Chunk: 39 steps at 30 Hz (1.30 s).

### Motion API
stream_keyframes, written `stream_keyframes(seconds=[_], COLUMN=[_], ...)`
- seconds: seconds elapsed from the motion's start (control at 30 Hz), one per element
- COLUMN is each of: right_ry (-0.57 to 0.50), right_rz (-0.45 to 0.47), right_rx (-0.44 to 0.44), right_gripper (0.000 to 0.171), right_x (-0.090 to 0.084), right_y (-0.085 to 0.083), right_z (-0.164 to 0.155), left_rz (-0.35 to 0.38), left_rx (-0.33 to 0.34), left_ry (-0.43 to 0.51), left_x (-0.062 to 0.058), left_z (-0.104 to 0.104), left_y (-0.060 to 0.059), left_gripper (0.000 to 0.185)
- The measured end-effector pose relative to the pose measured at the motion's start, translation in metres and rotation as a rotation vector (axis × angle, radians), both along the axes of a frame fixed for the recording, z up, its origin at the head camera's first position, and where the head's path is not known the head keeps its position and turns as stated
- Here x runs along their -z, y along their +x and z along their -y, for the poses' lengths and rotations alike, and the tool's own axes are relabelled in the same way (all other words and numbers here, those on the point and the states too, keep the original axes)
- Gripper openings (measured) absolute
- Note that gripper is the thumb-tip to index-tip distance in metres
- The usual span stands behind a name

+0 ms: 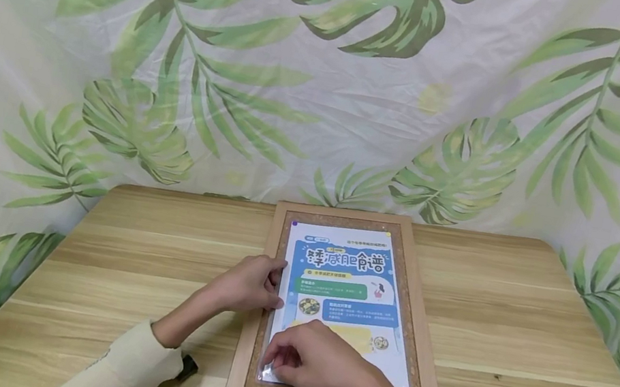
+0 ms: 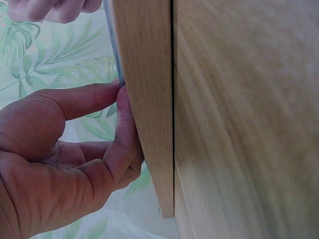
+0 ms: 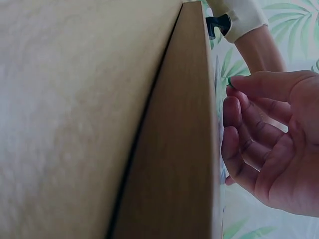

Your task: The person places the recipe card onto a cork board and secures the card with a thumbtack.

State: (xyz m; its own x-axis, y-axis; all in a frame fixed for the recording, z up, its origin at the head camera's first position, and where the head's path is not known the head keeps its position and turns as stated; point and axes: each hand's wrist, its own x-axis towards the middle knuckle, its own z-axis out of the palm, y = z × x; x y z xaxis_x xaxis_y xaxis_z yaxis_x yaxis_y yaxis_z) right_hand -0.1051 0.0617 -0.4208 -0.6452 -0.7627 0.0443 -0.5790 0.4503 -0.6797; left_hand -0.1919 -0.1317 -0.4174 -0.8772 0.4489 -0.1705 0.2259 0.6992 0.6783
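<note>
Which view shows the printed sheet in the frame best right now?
The head view: the printed sheet lies in full view on the wooden frame, both hands at its left edge. The wrist views show only a thin edge beside the frame.

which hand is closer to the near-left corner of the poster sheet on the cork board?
Right. The right hand lies on the poster sheet with its fingertips at that near-left corner. The left hand pinches the sheet's left edge farther up, around mid-height, over the cork board frame.

Colourful laminated sheet [image 1: 345, 290] flat inside wooden cork-backed frame [image 1: 422, 296]
</note>
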Motion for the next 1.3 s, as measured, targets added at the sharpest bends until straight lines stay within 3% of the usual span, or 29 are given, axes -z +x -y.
stream_keyframes(seconds=[0.67,1.0,1.3], right_ry=[0.051,0.084,0.085], right_rz=[-0.077,-0.014,-0.015], right_rx=[0.016,0.046,0.084], right_gripper=[0.015,0.017,0.018], right_x=[0.005,0.003,0.005], right_y=[0.002,0.0,0.0], right_z=[0.012,0.016,0.017], left_rz=[-0.01,-0.014,-0.005], left_rx=[0.009,0.013,0.005], left_ry=[0.017,0.018,0.007], left_x=[0.001,0.002,0.002], left_z=[0.001,0.0,0.0], left_y=[-0.001,-0.001,-0.002], left_gripper=[0.065,0.059,0.07])
